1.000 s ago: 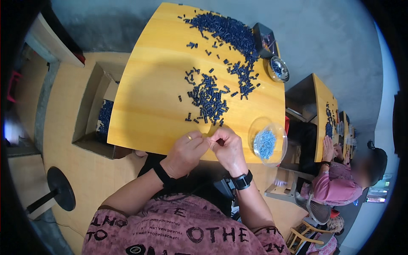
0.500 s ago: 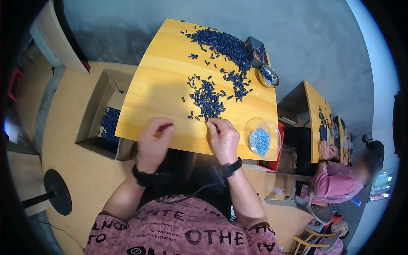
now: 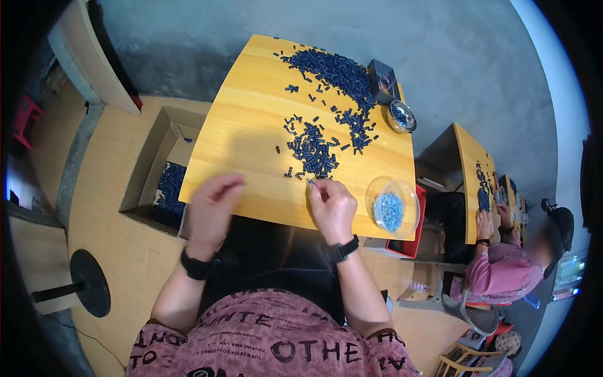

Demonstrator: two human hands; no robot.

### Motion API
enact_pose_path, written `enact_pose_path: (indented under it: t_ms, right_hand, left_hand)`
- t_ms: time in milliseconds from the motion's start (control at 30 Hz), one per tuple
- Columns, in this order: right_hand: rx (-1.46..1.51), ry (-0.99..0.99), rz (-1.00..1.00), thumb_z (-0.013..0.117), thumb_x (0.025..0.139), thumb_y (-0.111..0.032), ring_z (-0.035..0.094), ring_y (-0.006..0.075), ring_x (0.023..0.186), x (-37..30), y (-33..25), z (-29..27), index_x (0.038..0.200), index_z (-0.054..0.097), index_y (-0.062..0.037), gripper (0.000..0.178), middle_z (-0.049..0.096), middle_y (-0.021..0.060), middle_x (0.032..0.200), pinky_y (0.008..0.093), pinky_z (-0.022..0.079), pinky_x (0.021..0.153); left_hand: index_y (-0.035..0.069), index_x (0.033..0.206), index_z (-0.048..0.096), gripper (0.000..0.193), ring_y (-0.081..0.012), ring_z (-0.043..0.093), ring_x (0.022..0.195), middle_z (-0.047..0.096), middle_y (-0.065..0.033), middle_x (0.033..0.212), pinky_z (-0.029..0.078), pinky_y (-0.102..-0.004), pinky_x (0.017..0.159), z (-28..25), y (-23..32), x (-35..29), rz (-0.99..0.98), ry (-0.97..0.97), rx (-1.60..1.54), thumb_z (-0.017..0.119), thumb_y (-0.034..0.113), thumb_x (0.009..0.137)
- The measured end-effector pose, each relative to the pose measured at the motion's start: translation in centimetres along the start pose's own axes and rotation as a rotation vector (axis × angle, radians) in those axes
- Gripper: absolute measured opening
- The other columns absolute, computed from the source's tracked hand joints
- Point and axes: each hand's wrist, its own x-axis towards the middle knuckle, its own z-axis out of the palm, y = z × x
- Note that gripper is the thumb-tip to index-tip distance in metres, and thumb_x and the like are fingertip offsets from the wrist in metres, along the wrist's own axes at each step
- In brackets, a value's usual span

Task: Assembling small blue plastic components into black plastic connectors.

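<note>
My right hand (image 3: 333, 204) is closed in a pinch at the near edge of a loose pile of small black tubular pieces (image 3: 313, 151). A tiny bluish piece (image 3: 311, 181) shows at its fingertips. Over the table's front left edge is my left hand (image 3: 217, 210), its fingers curled and smeared by motion. Whether it holds anything cannot be made out. A round clear dish (image 3: 411, 217) with many small light-blue pieces (image 3: 388, 211) stands to the right of my right hand.
A larger heap of black pieces (image 3: 333, 70) covers the table's far side, beside a dark box (image 3: 382, 81) and a metal bowl (image 3: 402, 117). Left on the floor, a cardboard box (image 3: 139, 164) holds dark pieces. At right, a person (image 3: 502, 270) works at another table (image 3: 470, 157).
My left hand has moved left, away from my right hand. My right hand stays by the pile, still pinching. The view has shifted slightly.
</note>
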Motion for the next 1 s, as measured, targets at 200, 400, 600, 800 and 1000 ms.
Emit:
enact_pose_path:
  t_ms: [200, 400, 600, 800, 1000]
  right_hand:
    - [0.171, 0.03, -0.024, 0.075, 0.079, -0.005, 0.064, 0.026, 0.06, -3.4, -3.5, -3.7, 0.085, 0.069, -0.0049, 0.009, 0.062, 0.0101, 0.069, 0.0346, 0.05, 0.055]
    - [0.069, 0.051, -0.158, 0.075, 0.077, -0.004, 0.064, 0.0287, 0.064, -5.0, -2.8, -6.3, 0.09, 0.069, -0.0057, 0.015, 0.061, 0.0093, 0.072, 0.0369, 0.051, 0.057]
    - [0.006, 0.006, -0.101, 0.07, 0.078, -0.001, 0.065, 0.0328, 0.072, -3.0, 1.7, -11.7, 0.092, 0.071, -0.0039, 0.014, 0.065, 0.0131, 0.078, 0.0404, 0.053, 0.066]
    - [-0.32, -0.127, 0.053, 0.071, 0.074, -0.006, 0.067, 0.0367, 0.079, 0.0, 10.6, -14.5, 0.081, 0.072, -0.0032, 0.007, 0.068, 0.0187, 0.083, 0.0434, 0.054, 0.072]
    - [-0.51, -0.303, 0.137, 0.067, 0.07, -0.004, 0.069, 0.0358, 0.083, 0.9, 11.0, -12.5, 0.079, 0.072, -0.0055, 0.01, 0.07, 0.0189, 0.084, 0.0446, 0.055, 0.075]
  left_hand:
    - [-0.001, 0.112, 0.068, 0.02, -0.0189, 0.069, 0.09, 0.072, -0.0123, 0.103, 0.059, -0.0312, 0.079, 6.7, -2.2, -3.0, -0.397, -0.296, -0.524, 0.066, 0.004, 0.092]
    - [-0.004, 0.109, 0.068, 0.018, -0.0189, 0.07, 0.086, 0.071, -0.0122, 0.097, 0.059, -0.0316, 0.076, 8.3, -1.9, -4.5, -0.484, -0.332, -0.568, 0.066, 0.003, 0.092]
    - [0.0, 0.105, 0.068, 0.014, -0.018, 0.069, 0.083, 0.07, -0.0115, 0.096, 0.058, -0.0298, 0.075, 7.0, -1.9, -4.9, -0.505, -0.349, -0.496, 0.063, 0.008, 0.094]
    - [0.001, 0.105, 0.064, 0.012, -0.0167, 0.065, 0.077, 0.067, -0.0091, 0.089, 0.054, -0.0283, 0.068, 6.9, -1.6, -5.7, -0.497, -0.308, -0.542, 0.059, 0.008, 0.096]
    - [0.0, 0.104, 0.065, 0.013, -0.0151, 0.065, 0.076, 0.068, -0.0089, 0.089, 0.054, -0.0269, 0.067, 7.4, -0.9, -7.1, -0.477, -0.359, -0.501, 0.061, 0.009, 0.095]
